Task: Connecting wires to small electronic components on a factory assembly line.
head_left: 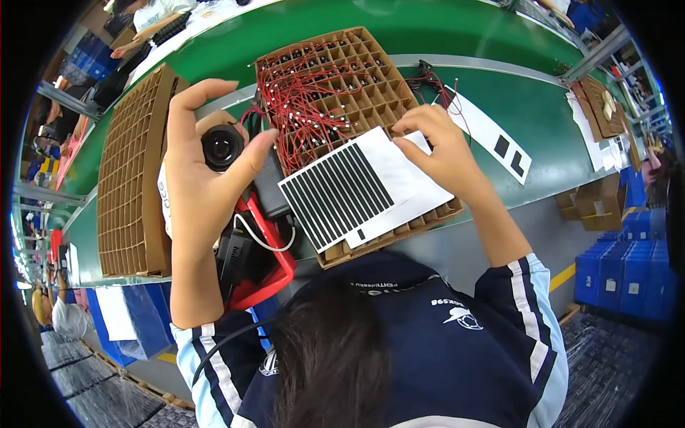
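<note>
My left hand [203, 153] is raised, its thumb and index finger wide apart. A round black lens-like part [222, 147] shows between them; it appears to lie beyond the hand, not gripped. My right hand [444, 151] has its thumb and index fingertip close together at the upper edge of a white sheet [417, 187], apparently pinching it. Rows of thin black strips [339, 196] cover the sheet's left part. The sheet lies over the near part of a cardboard divider box [374, 71], which holds small black parts with red wires [300, 107].
Another divider box [132, 178] stands at the left on the green table [528, 93]. A red frame [275, 267], a white cable [260, 242] and a dark box-shaped device [234, 250] lie near my left forearm. A white strip with black patches [489, 135] is at the right.
</note>
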`<act>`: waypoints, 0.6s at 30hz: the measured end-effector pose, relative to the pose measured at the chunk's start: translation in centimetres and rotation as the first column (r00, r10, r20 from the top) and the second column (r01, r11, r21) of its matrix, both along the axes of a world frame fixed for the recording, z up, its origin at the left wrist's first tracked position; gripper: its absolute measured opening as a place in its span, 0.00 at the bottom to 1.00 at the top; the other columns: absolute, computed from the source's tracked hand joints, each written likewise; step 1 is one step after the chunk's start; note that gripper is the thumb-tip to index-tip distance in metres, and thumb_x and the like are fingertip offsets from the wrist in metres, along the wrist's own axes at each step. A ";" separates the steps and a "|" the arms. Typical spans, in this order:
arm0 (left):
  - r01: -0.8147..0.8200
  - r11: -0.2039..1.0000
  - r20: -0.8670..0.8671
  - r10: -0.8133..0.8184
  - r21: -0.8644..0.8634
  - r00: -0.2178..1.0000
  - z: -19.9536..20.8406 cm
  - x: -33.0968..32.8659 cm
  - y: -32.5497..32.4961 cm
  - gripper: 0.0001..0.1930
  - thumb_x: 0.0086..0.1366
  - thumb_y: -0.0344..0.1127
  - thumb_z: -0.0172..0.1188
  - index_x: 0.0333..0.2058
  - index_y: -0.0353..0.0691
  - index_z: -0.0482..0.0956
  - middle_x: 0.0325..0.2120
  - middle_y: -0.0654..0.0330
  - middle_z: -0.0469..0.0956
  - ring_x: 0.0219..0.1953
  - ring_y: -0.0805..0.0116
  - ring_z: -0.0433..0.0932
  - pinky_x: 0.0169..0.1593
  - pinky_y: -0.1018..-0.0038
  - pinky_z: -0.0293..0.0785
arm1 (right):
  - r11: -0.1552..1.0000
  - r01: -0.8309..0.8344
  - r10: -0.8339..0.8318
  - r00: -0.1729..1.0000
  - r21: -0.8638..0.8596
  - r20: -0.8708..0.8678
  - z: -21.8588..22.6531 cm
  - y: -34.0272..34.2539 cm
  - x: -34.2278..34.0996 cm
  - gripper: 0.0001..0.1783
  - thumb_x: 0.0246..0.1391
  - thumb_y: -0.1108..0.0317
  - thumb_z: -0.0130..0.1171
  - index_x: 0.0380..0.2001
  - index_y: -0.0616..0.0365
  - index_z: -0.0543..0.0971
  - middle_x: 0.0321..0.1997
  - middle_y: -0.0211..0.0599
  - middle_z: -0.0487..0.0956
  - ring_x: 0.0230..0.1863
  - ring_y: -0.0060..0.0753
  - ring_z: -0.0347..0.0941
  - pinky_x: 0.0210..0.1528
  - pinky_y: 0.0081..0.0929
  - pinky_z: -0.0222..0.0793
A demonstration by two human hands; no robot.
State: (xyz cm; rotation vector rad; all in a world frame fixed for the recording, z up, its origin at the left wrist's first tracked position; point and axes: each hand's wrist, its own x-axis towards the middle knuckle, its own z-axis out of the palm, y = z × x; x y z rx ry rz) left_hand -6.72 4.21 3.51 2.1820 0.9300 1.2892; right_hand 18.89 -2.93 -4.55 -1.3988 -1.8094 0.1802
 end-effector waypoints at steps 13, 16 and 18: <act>-0.028 1.000 -0.164 0.026 -0.011 0.986 -1.0 -0.5 1.2 0.07 0.59 0.34 0.51 0.27 0.36 0.68 0.16 0.65 0.64 0.20 0.82 0.60 0.24 0.84 0.58 | 0.923 0.368 -0.343 0.919 -0.114 0.195 -4.2 -3.3 6.9 0.06 0.43 0.74 0.54 0.29 0.61 0.75 0.32 0.39 0.72 0.37 0.39 0.68 0.39 0.30 0.64; -0.084 0.994 -0.004 0.084 0.074 0.996 -1.2 -0.2 1.1 0.07 0.61 0.32 0.49 0.28 0.35 0.70 0.20 0.68 0.66 0.23 0.84 0.60 0.26 0.86 0.57 | 0.805 0.590 -0.578 0.804 -0.062 0.141 -7.4 -4.2 13.6 0.06 0.41 0.76 0.52 0.27 0.60 0.76 0.30 0.45 0.72 0.37 0.48 0.67 0.41 0.36 0.64; -0.023 0.999 0.036 0.022 0.040 0.999 -1.2 -0.1 1.5 0.07 0.63 0.31 0.44 0.31 0.34 0.70 0.24 0.68 0.65 0.22 0.85 0.58 0.26 0.88 0.54 | 0.704 0.710 -0.691 0.680 0.014 0.245 -8.3 -6.3 17.8 0.07 0.39 0.78 0.51 0.26 0.61 0.76 0.30 0.47 0.72 0.36 0.50 0.67 0.40 0.38 0.64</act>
